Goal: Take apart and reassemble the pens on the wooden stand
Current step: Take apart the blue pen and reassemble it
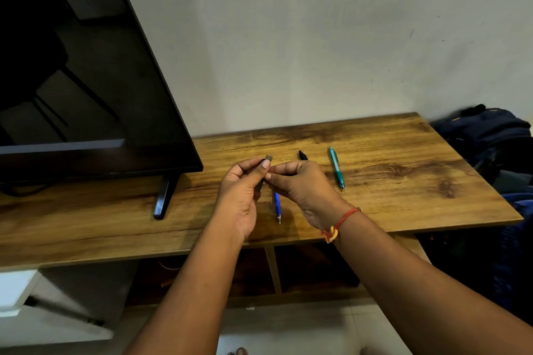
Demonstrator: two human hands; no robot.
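Grey slim pen [268,157] gripped by left hand [240,194] and pinched by right hand [301,184] above grainy wooden stand [398,150]

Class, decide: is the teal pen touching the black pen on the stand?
Apart. The head view shows bare wood of the stand between the teal pen and the black pen, whose lower part is hidden behind the right hand.

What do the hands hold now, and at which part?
Both hold one grey pen. The left hand grips its upper part, just below the top end; the right hand pinches it near the middle.
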